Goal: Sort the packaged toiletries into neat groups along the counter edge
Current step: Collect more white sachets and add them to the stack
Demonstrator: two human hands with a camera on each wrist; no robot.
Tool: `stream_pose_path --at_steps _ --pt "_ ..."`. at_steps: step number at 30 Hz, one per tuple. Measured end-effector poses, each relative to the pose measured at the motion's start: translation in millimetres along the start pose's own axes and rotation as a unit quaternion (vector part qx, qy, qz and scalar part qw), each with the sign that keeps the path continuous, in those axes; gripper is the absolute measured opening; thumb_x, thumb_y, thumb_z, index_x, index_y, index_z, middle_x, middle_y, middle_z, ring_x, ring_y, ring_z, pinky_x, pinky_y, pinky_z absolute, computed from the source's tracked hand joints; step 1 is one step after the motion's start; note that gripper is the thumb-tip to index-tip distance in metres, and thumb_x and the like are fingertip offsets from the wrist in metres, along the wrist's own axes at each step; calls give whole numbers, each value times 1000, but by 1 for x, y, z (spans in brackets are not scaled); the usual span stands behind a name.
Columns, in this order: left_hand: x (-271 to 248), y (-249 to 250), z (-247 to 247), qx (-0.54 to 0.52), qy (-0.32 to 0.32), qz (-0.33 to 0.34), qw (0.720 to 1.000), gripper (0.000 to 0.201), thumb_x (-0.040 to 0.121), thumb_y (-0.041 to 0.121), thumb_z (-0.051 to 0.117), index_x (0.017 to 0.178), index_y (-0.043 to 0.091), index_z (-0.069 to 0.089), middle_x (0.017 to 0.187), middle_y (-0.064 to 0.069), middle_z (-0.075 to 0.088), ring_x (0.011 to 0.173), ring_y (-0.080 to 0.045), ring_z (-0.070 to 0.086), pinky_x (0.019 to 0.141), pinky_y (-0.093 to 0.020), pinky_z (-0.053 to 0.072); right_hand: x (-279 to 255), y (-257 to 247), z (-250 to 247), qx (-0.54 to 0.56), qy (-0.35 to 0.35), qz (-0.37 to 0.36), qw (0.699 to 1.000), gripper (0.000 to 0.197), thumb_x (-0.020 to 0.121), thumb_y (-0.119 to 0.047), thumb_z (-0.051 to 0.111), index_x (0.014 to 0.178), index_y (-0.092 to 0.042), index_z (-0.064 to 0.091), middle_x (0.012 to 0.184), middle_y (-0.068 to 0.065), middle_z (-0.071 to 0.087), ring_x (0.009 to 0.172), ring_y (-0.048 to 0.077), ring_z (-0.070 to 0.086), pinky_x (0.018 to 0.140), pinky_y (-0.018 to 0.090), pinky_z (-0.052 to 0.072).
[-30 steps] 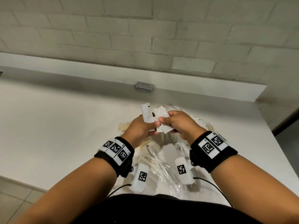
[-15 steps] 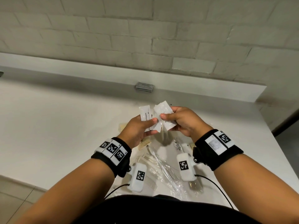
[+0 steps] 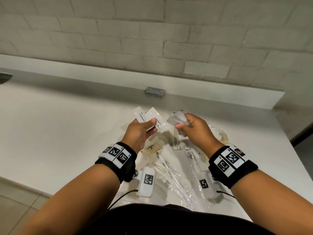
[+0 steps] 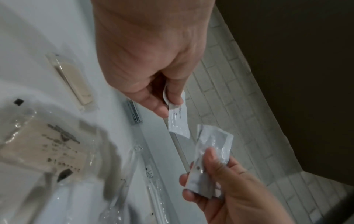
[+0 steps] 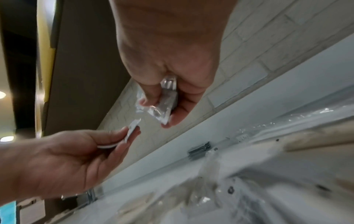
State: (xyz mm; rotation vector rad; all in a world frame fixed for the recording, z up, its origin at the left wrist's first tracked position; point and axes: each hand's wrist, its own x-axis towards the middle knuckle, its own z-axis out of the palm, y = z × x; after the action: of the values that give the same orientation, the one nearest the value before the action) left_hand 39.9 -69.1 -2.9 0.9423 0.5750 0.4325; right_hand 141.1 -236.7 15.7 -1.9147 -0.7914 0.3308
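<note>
Far left edge: dark object, only partly in frame. White surface below a pale brick wall.

Left hand raised above the surface, thumb and fingers pinching two flat white sachets printed "Toothpaste", fanned apart, tilted up and away. Black wrist band with square-code tags on the left wrist.

Far, against the upstand: small stack of grey flat packets, well apart from both hands.

Beneath and between the hands, on the surface: loose heap of clear-wrapped toiletries — beige printed card packet, clear-bagged comb, long clear-wrapped toothbrush. Overlapping, unsorted.

Right hand raised just right of the left, apart from it, fingers curled round a crumpled clear plastic packet with greyish contents; contents not identifiable. Matching black tagged band on the right wrist.

Right of the heap: further clear-wrapped beige items on the surface, blurred.
</note>
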Motion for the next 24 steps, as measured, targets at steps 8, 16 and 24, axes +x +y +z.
stream_pose_path --at_steps 8,16,24 --pt "-9 -2 14 46 -72 10 996 17 87 -1 62 103 7 64 87 -3 75 78 -16 72 66 -24 57 17 -25 14 21 -31 59 998 19 97 -33 49 110 -19 52 104 4 65 91 21 65 78 39 57" --pt "-13 -4 5 122 -109 12 986 28 93 4 56 121 -2 57 99 -11 72 83 -22 71 70 -27 58 15 -14 33 54 -70 108 990 27 90 -22 63 115 -15 57 103 8 68 89 27 69 73 44 60" --pt "-11 11 -9 343 -109 -53 932 14 95 8 50 106 15 44 93 -13 69 55 -19 62 47 -26 46 31 -18 -3 37 -41 47 997 18 91 -17 61 108 -17 56 97 2 66 85 19 62 77 33 49"
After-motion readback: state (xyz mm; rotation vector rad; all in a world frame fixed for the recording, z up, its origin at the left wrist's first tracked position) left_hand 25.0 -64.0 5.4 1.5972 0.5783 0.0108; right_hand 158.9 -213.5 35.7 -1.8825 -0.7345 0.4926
